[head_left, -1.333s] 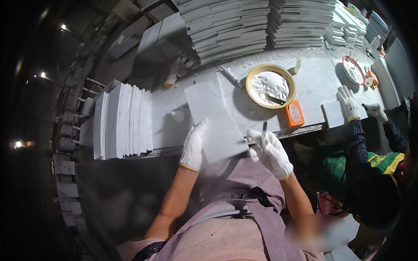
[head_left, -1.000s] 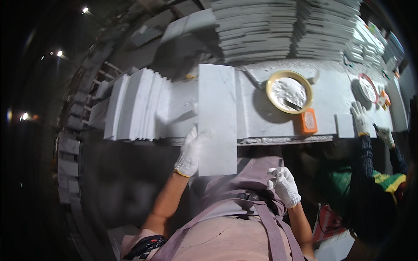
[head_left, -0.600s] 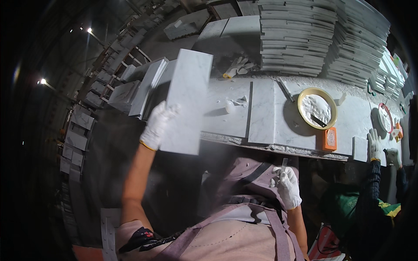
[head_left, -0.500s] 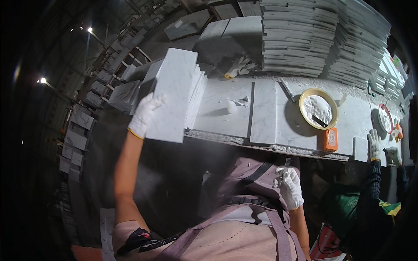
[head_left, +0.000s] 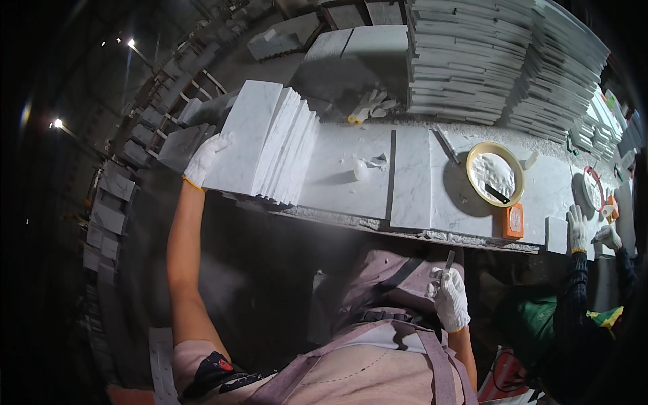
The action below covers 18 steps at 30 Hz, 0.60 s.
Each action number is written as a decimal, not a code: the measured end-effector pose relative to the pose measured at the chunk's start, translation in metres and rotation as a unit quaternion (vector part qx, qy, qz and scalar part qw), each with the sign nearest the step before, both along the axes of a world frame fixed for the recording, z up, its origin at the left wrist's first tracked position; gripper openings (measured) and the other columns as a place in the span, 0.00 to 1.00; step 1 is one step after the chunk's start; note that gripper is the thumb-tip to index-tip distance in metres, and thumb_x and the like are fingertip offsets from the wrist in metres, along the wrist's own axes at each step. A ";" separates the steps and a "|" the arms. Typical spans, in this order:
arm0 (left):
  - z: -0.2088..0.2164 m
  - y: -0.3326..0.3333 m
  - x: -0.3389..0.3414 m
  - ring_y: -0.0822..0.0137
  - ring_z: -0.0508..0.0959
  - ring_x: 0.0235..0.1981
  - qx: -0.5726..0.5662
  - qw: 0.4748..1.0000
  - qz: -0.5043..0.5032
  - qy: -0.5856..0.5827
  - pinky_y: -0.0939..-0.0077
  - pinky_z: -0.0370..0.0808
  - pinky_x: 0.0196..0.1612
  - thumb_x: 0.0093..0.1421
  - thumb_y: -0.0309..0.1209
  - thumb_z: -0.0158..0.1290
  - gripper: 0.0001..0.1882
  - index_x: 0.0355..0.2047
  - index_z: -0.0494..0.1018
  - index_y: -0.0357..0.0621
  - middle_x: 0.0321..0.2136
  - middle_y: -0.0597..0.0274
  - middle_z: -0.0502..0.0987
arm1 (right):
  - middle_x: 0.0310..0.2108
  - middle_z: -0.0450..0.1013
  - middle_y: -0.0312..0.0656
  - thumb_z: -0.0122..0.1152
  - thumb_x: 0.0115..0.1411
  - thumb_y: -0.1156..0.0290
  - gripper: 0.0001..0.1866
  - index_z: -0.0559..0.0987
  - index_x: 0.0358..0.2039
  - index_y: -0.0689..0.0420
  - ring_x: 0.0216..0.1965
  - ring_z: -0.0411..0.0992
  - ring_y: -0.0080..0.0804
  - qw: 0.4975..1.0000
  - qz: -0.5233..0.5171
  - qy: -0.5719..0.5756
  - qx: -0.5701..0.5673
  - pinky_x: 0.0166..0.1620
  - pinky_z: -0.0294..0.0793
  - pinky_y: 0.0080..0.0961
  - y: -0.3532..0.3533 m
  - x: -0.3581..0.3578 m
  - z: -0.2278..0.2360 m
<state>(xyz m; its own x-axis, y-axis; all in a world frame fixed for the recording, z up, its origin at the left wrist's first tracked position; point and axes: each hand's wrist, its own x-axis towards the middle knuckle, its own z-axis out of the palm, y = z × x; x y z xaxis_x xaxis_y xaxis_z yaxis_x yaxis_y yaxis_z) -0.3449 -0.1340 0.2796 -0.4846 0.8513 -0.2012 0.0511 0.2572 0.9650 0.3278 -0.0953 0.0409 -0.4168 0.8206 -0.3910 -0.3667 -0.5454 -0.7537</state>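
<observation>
Shifted farther left of the round yellow bowl point(head_left: 470, 174) since the earlier frame, the pale-grey rectangular stone tile point(head_left: 244, 135) stands at the left end of an upright white-tile row point(head_left: 287, 148). My white-gloved left hand point(head_left: 206, 159) is closed around the tile's left edge; on the bowl's near side, my white-gloved right hand point(head_left: 451, 301) grips a thin dark strip point(head_left: 449, 260).

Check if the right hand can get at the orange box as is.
Likely yes: the orange box stands by the table's front edge, nothing visible blocking the right hand, though that hand holds a thin tool.
</observation>
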 end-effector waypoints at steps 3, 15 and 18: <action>-0.008 0.009 -0.012 0.72 0.78 0.54 -0.011 1.000 -0.006 -0.005 0.75 0.72 0.61 0.70 0.33 0.57 0.18 0.55 0.77 0.35 0.51 0.63 0.81 | 0.35 0.76 0.34 0.59 0.74 0.56 0.14 0.78 0.42 0.56 0.29 0.69 0.18 1.000 -0.008 0.006 -0.004 0.31 0.71 0.18 0.002 -0.002 0.003; 0.007 0.023 0.009 0.75 0.77 0.49 -0.091 0.978 0.002 0.189 0.75 0.73 0.53 0.66 0.42 0.63 0.22 0.49 0.79 0.35 0.45 0.66 0.81 | 0.32 0.73 0.34 0.57 0.74 0.54 0.17 0.78 0.46 0.57 0.28 0.69 0.19 1.000 0.002 -0.015 0.013 0.31 0.70 0.18 0.003 -0.009 -0.010; 0.018 0.032 0.026 0.71 0.78 0.49 -0.141 0.939 0.037 0.312 0.72 0.75 0.52 0.62 0.43 0.65 0.23 0.47 0.80 0.36 0.45 0.62 0.81 | 0.32 0.73 0.33 0.58 0.73 0.53 0.17 0.78 0.46 0.56 0.27 0.69 0.19 0.999 0.020 -0.024 0.008 0.30 0.68 0.17 0.003 -0.007 -0.010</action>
